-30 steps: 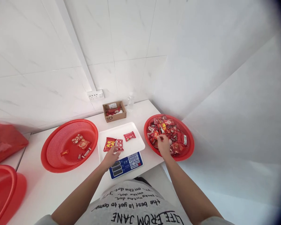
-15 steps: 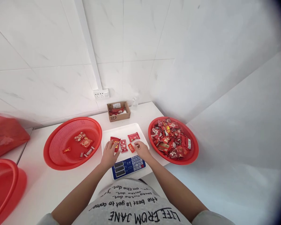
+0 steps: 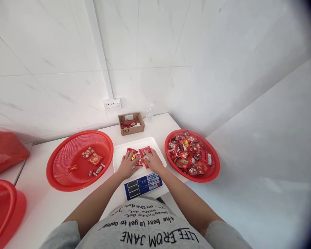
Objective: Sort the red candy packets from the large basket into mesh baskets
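On the white rectangular scale tray [image 3: 155, 144], the shiny red packets [image 3: 144, 150] lie closer together than half a second ago, forming one loose cluster beneath both hands. Spread fingers of the left hand [image 3: 125, 166] cover packets towards ten o'clock; those of the right hand [image 3: 154, 162] rest spread at two, neither visibly gripping. Around the tray, the white table [image 3: 169, 121] carries round red plastic baskets [image 3: 54, 155] at nine and three, and a brown cardboard box [image 3: 133, 130] at twelve, before a marbled white wall [image 3: 158, 88].

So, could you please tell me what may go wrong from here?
The filled basket seems to overhang the table, so a bump might tip it. The left hand and right hand are over red packets on the white tray of the scale; pressing there could disturb any reading.
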`<action>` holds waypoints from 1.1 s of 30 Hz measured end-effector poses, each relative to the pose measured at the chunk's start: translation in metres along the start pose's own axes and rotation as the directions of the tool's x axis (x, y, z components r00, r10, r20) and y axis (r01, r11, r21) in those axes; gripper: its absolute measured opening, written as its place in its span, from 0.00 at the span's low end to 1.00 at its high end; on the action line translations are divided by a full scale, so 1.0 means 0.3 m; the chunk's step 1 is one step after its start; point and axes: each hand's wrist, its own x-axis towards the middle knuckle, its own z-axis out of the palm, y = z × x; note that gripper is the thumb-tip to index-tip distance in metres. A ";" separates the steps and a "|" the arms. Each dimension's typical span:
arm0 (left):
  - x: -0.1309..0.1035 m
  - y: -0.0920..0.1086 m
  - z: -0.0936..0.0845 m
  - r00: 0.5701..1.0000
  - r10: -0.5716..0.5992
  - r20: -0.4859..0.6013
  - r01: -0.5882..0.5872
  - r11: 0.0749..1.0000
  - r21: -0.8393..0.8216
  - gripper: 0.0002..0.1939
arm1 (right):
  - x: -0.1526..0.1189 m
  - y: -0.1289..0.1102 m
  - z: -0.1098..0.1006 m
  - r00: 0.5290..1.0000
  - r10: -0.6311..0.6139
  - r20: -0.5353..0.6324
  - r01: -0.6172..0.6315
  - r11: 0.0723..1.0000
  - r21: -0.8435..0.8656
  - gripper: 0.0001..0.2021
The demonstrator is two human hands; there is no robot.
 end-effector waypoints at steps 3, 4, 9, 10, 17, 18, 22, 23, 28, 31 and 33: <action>-0.010 -0.001 -0.004 1.000 0.006 0.006 -0.005 1.000 -0.010 0.26 | 0.003 -0.016 0.001 1.000 -0.017 -0.010 0.017 1.000 -0.001 0.27; -0.019 0.000 -0.004 1.000 0.007 0.008 -0.007 1.000 -0.015 0.26 | -0.004 -0.017 0.001 1.000 -0.020 -0.016 0.020 1.000 0.004 0.27; -0.074 0.006 0.013 1.000 0.000 -0.001 0.000 1.000 -0.015 0.26 | -0.079 0.056 -0.012 0.975 -0.053 -0.214 0.065 0.997 0.052 0.24; -0.082 0.007 0.018 1.000 0.001 -0.016 -0.001 1.000 -0.012 0.26 | -0.093 0.088 -0.022 0.958 -0.053 -0.282 0.070 0.996 0.051 0.23; -0.097 0.039 0.061 0.975 0.018 -0.223 -0.036 0.996 -0.077 0.25 | -0.082 0.361 -0.147 0.860 0.395 -0.322 -0.333 0.914 0.234 0.22; -0.097 0.049 0.063 0.970 0.019 -0.241 -0.042 0.995 -0.091 0.25 | -0.074 0.388 -0.158 0.846 0.444 -0.295 -0.381 0.891 0.248 0.23; -0.102 0.095 0.058 0.968 0.018 -0.249 -0.052 0.990 -0.131 0.24 | -0.051 0.439 -0.166 0.863 0.445 -0.240 -0.381 0.884 0.270 0.23; -0.102 0.107 0.055 0.970 0.017 -0.244 -0.052 0.989 -0.138 0.24 | -0.048 0.442 -0.165 0.871 0.432 -0.232 -0.366 0.888 0.279 0.20; -0.093 0.146 0.046 0.973 -0.011 -0.230 -0.027 0.987 -0.161 0.24 | -0.051 0.479 -0.182 0.866 0.446 -0.226 -0.355 0.867 0.350 0.09; -0.083 0.154 0.050 0.973 -0.027 -0.229 -0.014 0.985 -0.172 0.23 | -0.067 0.528 -0.213 0.828 0.490 -0.273 -0.367 0.841 0.397 0.10; -0.078 0.158 0.053 0.972 -0.034 -0.233 -0.008 0.984 -0.178 0.23 | -0.082 0.562 -0.238 0.784 0.532 -0.319 -0.384 0.820 0.424 0.13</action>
